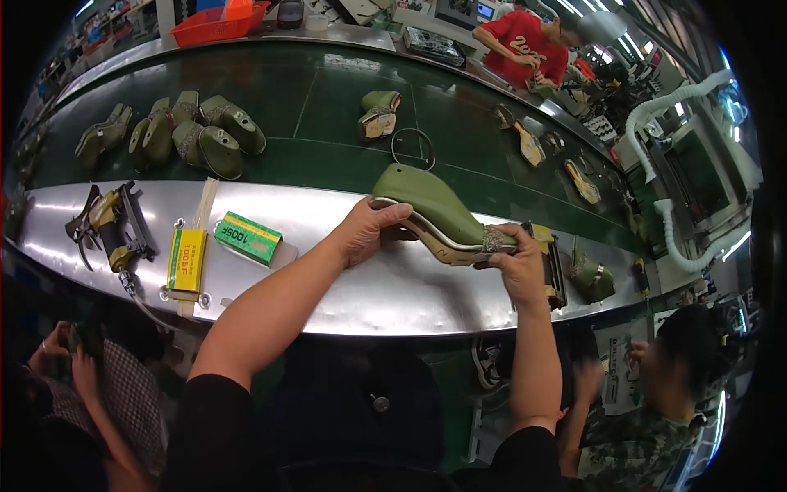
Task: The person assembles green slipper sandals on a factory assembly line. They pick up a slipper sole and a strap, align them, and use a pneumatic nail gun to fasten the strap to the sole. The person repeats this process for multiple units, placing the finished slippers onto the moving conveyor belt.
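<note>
Above the metal bench edge (pixel 393 316) I hold a green shoe last (pixel 430 197) in both hands. A tan insole (pixel 447 248) lies along its underside, and a glittery strap (pixel 494 239) wraps its toe end. My left hand (pixel 365 230) grips the heel end, thumb on the side. Closed round the toe end by the strap is my right hand (pixel 520 261). Just behind the right hand stands a yellow and black staple gun (pixel 548 254), partly hidden. Another green last with a strap (pixel 592 275) lies to its right.
A second staple gun (pixel 111 225) with a hose lies left, near yellow (pixel 187 261) and green (pixel 246 236) small boxes. Several strapped lasts (pixel 220 152) sit on the green conveyor (pixel 320 123). A co-worker in red (pixel 525 49) works across; others sit at both sides.
</note>
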Demonstrator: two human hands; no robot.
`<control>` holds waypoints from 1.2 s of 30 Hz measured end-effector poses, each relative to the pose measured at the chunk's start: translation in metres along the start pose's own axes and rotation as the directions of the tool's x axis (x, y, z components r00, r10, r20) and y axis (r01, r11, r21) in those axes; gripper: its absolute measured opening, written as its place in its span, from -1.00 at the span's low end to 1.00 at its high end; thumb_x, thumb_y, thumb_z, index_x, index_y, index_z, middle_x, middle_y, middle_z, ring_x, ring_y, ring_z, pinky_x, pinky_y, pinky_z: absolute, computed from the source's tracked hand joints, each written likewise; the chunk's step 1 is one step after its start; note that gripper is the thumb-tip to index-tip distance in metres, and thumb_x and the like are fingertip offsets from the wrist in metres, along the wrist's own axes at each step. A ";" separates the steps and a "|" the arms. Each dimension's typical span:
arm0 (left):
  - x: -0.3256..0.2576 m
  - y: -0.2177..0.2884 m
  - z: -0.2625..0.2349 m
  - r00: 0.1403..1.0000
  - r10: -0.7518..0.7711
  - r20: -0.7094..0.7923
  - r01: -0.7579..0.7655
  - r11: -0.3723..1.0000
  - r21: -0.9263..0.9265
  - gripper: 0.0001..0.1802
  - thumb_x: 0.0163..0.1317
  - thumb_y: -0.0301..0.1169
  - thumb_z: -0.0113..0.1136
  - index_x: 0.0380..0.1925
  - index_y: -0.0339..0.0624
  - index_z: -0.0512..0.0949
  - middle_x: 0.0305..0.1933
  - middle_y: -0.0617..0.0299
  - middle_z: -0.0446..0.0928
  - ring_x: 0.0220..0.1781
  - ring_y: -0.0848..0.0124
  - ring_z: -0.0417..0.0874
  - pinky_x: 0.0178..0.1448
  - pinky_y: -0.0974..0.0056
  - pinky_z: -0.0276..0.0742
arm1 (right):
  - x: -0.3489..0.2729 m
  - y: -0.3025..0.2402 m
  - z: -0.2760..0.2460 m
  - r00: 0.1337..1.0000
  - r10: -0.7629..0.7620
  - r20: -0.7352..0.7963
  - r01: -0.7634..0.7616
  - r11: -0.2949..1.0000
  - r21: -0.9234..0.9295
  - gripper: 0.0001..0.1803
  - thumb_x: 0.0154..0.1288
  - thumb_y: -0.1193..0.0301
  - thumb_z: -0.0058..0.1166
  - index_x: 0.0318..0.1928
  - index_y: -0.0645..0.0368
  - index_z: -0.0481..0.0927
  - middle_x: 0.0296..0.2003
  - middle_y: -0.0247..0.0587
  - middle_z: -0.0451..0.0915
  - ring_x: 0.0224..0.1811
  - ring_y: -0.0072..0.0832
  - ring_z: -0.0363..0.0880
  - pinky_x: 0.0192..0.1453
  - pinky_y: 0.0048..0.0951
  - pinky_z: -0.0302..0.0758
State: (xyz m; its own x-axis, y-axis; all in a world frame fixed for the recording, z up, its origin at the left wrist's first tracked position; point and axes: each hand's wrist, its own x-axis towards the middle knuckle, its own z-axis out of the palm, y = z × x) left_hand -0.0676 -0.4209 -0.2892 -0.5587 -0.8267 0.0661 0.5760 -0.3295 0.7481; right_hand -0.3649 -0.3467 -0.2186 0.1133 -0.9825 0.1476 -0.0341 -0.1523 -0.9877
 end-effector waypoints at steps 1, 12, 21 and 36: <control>-0.006 0.003 0.004 0.999 0.044 0.030 -0.042 0.998 -0.056 0.01 0.18 0.05 0.58 0.48 -0.15 0.28 0.26 0.04 0.56 0.31 0.14 0.63 0.37 -0.04 0.63 | -0.006 0.005 0.001 1.000 0.024 0.000 -0.024 0.999 0.046 -0.52 0.14 0.76 0.31 0.12 0.35 0.64 -0.06 -0.12 0.76 -0.07 -0.46 0.76 0.01 -0.38 0.78; -0.128 -0.015 0.041 0.815 0.579 -0.018 -0.341 0.503 0.794 -0.39 0.17 -0.48 0.50 0.26 -0.23 0.58 0.21 0.01 0.65 0.22 0.21 0.70 0.34 0.17 0.57 | 0.076 -0.018 0.019 0.782 0.258 0.568 0.167 0.790 -0.589 -0.42 0.16 0.67 0.11 0.25 0.21 0.68 0.05 0.00 0.76 0.17 -0.23 0.72 0.32 -0.28 0.59; -0.129 -0.017 0.042 0.798 0.591 0.113 -0.368 0.331 0.869 -0.38 0.15 -0.53 0.48 0.26 -0.31 0.56 0.27 -0.08 0.64 0.29 0.06 0.69 0.39 0.13 0.56 | 0.193 0.066 0.076 0.947 0.259 0.192 0.068 0.423 -0.903 -0.31 0.32 0.52 0.13 0.48 0.11 0.45 0.14 0.16 0.69 0.26 0.05 0.63 0.37 -0.09 0.56; -0.136 -0.089 0.105 0.757 0.652 0.038 -0.199 0.174 0.964 -0.19 0.29 -0.51 0.34 0.50 -0.34 0.20 0.53 -0.27 0.27 0.57 -0.21 0.29 0.62 -0.01 0.20 | 0.079 -0.036 0.074 0.914 -0.406 0.015 0.343 0.752 -0.563 -0.64 0.07 0.56 0.42 -0.08 0.21 0.63 -0.23 0.02 0.67 -0.19 0.14 0.67 -0.06 -0.11 0.60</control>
State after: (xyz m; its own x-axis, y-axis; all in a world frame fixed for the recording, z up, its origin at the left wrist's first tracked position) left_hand -0.1058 -0.2309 -0.2955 -0.0702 -0.8234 0.5631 -0.3641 0.5467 0.7540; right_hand -0.2816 -0.4112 -0.1747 0.1324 -0.8346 0.5347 -0.5456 -0.5117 -0.6637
